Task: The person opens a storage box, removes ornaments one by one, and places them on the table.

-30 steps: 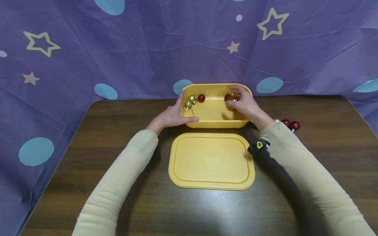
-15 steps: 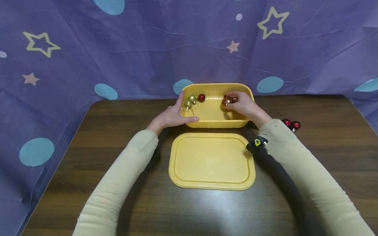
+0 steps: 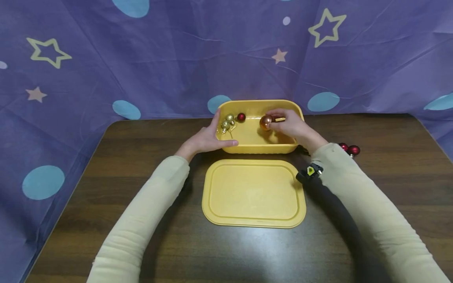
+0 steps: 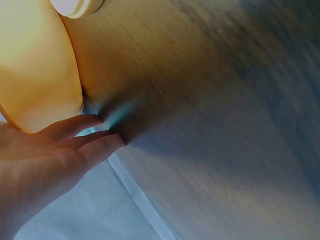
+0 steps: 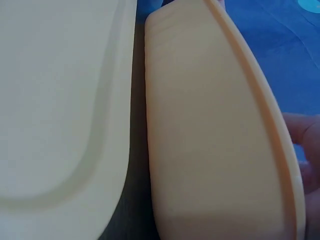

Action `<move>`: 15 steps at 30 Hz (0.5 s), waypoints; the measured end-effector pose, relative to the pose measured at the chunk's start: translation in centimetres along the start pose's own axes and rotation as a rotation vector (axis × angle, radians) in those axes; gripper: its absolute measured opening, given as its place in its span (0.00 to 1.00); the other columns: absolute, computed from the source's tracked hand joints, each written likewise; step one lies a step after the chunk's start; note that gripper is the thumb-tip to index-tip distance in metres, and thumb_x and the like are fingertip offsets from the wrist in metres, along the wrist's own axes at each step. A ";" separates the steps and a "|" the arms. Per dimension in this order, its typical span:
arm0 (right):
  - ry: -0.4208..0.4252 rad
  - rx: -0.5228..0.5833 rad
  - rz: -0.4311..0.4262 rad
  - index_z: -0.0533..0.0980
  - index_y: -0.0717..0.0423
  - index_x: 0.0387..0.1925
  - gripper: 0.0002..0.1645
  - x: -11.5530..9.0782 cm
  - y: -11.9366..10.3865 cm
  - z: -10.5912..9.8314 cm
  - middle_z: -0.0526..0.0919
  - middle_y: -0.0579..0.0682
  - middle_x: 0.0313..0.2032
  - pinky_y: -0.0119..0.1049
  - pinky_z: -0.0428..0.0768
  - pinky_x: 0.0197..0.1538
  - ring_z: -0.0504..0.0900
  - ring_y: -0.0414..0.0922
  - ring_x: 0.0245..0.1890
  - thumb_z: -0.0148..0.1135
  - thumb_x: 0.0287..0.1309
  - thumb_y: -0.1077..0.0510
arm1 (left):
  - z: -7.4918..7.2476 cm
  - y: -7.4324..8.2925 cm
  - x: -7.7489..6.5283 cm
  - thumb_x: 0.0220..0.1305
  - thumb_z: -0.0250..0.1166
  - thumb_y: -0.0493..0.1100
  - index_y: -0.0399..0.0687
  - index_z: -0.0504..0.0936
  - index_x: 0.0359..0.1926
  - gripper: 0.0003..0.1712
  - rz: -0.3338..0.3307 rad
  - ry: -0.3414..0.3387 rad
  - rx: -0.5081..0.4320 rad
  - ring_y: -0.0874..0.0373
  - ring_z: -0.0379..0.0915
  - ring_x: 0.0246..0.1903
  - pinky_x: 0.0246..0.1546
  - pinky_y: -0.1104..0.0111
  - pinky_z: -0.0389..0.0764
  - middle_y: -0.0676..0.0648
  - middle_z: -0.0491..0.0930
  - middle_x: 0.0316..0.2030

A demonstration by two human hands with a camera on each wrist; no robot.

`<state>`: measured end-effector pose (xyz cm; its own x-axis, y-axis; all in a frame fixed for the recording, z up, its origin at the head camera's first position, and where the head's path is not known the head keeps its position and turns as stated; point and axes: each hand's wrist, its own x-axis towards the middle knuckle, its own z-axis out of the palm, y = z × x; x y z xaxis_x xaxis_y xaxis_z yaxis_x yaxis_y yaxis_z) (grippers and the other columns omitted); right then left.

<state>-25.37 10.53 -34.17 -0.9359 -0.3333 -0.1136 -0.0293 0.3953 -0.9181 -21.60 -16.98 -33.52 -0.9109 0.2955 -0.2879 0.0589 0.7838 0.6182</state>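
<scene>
My right hand [image 3: 291,124] reaches into the yellow plastic box [image 3: 258,148] and pinches a shiny copper Christmas bauble [image 3: 266,122] between thumb and fingers. A bit of dark red shows between those fingers, mostly hidden. Toward the box's left end lie gold baubles [image 3: 225,125] and a red bauble [image 3: 241,117]. My left hand [image 3: 207,138] rests against the left end of the box, thumb along the front wall. Its fingers [image 4: 102,148] stretch straight out beside the box in the left wrist view. In the right wrist view, the box wall hides most of my right hand [image 5: 311,150].
A flat yellow lid [image 3: 254,193] lies on the wooden table [image 3: 141,177] just in front of the box. More red baubles [image 3: 353,150] lie on the table beyond my right sleeve, partly covered. A purple starry cloth [image 3: 177,59] hangs behind the table.
My right hand brings the copper bauble leftward from the right end of the box toward its middle. The left hand keeps its place. My right sleeve now covers a gold bauble on the table.
</scene>
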 end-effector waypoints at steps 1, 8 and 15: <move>0.003 0.023 -0.018 0.68 0.68 0.63 0.28 -0.1 -0.1 0.0 0.72 0.65 0.58 0.31 0.75 0.48 0.72 0.57 0.56 0.60 0.61 0.67 | 0.0 0.0 0.0 0.53 0.68 0.68 0.65 0.20 0.73 0.71 -0.001 0.001 -0.001 0.35 0.61 0.63 0.62 0.50 0.63 0.32 0.57 0.69; 0.045 0.088 -0.126 0.69 0.67 0.62 0.28 -1.4 -0.7 -0.6 0.74 0.62 0.57 0.33 0.76 0.51 0.75 0.57 0.54 0.62 0.60 0.66 | 0.0 -0.1 0.0 0.52 0.68 0.67 0.65 0.20 0.74 0.71 0.005 0.005 0.002 0.36 0.64 0.60 0.60 0.51 0.65 0.31 0.60 0.67; 0.154 0.112 -0.145 0.68 0.64 0.60 0.29 -2.9 -0.5 -1.2 0.74 0.61 0.55 0.30 0.75 0.47 0.75 0.53 0.52 0.65 0.57 0.66 | 0.0 -0.1 0.1 0.53 0.68 0.67 0.65 0.20 0.74 0.70 0.001 0.006 0.002 0.35 0.64 0.61 0.61 0.51 0.65 0.31 0.59 0.68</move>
<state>-23.03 12.33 -32.88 -0.9675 -0.2419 0.0738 -0.1362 0.2524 -0.9580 -21.66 -17.07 -33.62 -0.9132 0.2928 -0.2834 0.0602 0.7848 0.6168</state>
